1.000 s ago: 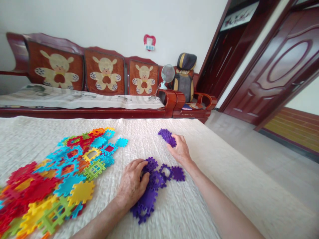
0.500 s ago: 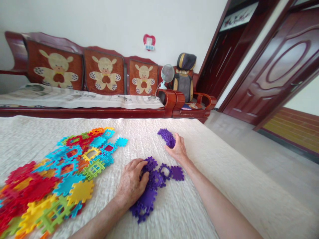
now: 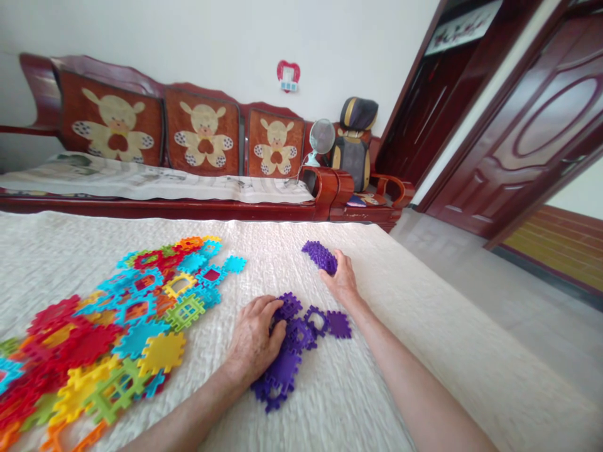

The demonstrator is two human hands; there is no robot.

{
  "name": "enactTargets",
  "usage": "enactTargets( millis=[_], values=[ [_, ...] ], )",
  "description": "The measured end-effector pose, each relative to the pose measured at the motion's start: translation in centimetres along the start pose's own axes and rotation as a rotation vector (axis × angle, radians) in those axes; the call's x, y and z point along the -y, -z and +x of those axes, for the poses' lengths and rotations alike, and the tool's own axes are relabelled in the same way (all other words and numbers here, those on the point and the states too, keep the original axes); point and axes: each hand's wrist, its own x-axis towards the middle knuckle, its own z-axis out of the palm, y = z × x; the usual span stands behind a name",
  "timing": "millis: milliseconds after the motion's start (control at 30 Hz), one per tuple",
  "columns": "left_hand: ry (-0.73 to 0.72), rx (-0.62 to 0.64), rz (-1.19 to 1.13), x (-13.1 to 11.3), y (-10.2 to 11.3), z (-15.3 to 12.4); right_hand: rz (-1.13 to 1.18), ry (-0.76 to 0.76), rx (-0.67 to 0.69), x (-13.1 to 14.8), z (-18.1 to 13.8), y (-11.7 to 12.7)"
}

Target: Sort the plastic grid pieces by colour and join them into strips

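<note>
Loose purple interlocking plastic tiles (image 3: 284, 369), some with cut-out openings, lie in an overlapping group on the pale quilted cover. My left hand (image 3: 257, 333) lies on this group's left side, fingers curled over and thumb bent toward them, closed on a purple tile that is mostly hidden. Farther off to the right, more purple tiles stand packed face to face in a short curved row (image 3: 319, 254). Thumb and fingers of my right hand (image 3: 340, 277) close around the near end of that row.
A wide heap of red, yellow, blue, green and orange tiles (image 3: 141, 339) spreads across the left. One blue tile (image 3: 235, 263) lies at its right edge. Beyond the quilted cover (image 3: 424, 339) stand a wooden sofa with bear cushions (image 3: 205, 132) and a small fan (image 3: 322, 137).
The whole view has shifted slightly, so everything sits a little farther right and higher. Both hands stay at the same purple tiles, with no clear movement of the tiles.
</note>
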Motion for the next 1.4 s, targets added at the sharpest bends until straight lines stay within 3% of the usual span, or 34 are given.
enactTargets(
  millis=[133, 200, 367, 500, 633, 867, 967, 1033, 1100, 1233, 1400],
  values=[
    [0.022, 0.015, -0.022, -0.2, 0.4, 0.1, 0.004, 0.136, -0.081, 1.5, -0.2, 1.0],
    [0.041, 0.01, -0.044, -0.4, 0.5, 0.1, 0.063, 0.243, -0.051, 3.1, -0.6, 1.8],
    [0.078, -0.035, -0.063, -0.3, 0.4, -0.1, 0.261, 0.459, 0.485, 7.2, -2.0, 2.9],
    [0.079, -0.04, -0.054, 0.0, 0.0, -0.2, 0.212, 0.499, 0.671, 8.6, -2.8, 2.7],
    [0.067, -0.031, -0.042, 0.1, -0.1, -0.2, 0.246, 0.433, 0.68, 8.5, -2.9, 2.6],
    [0.036, 0.033, -0.02, 0.0, 0.3, 0.1, 0.504, 0.077, 0.722, 7.7, -1.7, 3.5],
    [0.023, 0.044, -0.028, 0.0, 0.4, 0.1, 0.494, 0.062, 0.552, 7.0, -1.3, 3.2],
    [0.017, 0.051, -0.034, 0.0, 0.4, 0.2, 0.405, 0.118, 0.357, 6.4, -1.2, 2.7],
    [0.013, 0.049, -0.038, 0.0, 0.4, 0.1, 0.292, 0.222, 0.283, 5.8, -1.2, 2.4],
    [0.007, 0.037, -0.038, 0.0, 0.4, 0.1, 0.139, 0.39, 0.505, 5.0, -1.0, 3.2],
    [0.001, 0.032, -0.039, 0.0, 0.3, 0.0, 0.133, 0.391, 0.66, 5.4, -0.9, 4.7]
  ],
)
